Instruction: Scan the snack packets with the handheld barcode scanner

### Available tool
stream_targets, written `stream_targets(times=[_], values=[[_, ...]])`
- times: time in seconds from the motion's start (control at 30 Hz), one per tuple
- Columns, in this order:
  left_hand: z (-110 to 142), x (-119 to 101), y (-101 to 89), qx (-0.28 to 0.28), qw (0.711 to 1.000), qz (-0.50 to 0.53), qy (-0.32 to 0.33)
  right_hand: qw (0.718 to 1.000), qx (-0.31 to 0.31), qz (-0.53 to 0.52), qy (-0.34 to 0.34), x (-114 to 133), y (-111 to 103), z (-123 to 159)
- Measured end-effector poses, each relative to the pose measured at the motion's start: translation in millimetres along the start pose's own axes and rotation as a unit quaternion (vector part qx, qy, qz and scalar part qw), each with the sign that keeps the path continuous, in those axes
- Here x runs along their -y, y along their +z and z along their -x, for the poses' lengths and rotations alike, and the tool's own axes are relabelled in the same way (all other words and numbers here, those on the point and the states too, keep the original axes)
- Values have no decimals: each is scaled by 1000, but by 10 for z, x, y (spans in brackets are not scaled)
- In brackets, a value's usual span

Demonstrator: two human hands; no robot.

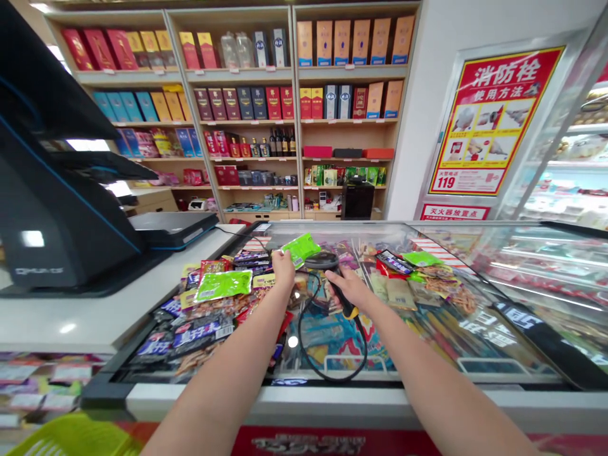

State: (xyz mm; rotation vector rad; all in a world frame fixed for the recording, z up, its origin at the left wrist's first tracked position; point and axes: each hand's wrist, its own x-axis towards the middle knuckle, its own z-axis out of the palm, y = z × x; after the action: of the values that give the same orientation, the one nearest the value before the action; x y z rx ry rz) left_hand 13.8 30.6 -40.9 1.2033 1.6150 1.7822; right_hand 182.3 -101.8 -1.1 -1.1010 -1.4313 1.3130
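Note:
My left hand (pixel 284 267) pinches a bright green snack packet (pixel 301 249) by its left end, above the glass-topped freezer (pixel 313 396). Held in my right hand (pixel 349 285) is a black barcode scanner (pixel 323 260) with a yellow-tipped handle. Its head is beside the green packet, close to its lower right edge; whether they touch I cannot tell. A black cable loops down from the handle over the glass. To the left lies a heap of packets, with another green packet (pixel 224 285) on top and dark blue ones (pixel 202 332) nearer me.
A smaller group of packets (pixel 418 266) lies on the glass at right. On the left counter stand a checkout machine (pixel 61 190) and a flat dark scale-like unit (pixel 173 228). A yellow-green basket (pixel 71 436) is at bottom left. Shelves of boxed goods (pixel 237 104) line the back wall.

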Motion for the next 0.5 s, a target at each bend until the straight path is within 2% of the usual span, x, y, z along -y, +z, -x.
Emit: stream_targets(times=[0.1, 0.23, 0.5], values=[[6, -20, -49, 15, 1000, 13, -18, 1000, 1, 17, 0, -20, -17, -7], [53, -69, -66, 28, 999, 17, 1, 1000, 13, 16, 0, -37, -15, -12], [54, -47, -54, 8, 1000, -2, 8, 1000, 13, 18, 4, -62, -17, -26]])
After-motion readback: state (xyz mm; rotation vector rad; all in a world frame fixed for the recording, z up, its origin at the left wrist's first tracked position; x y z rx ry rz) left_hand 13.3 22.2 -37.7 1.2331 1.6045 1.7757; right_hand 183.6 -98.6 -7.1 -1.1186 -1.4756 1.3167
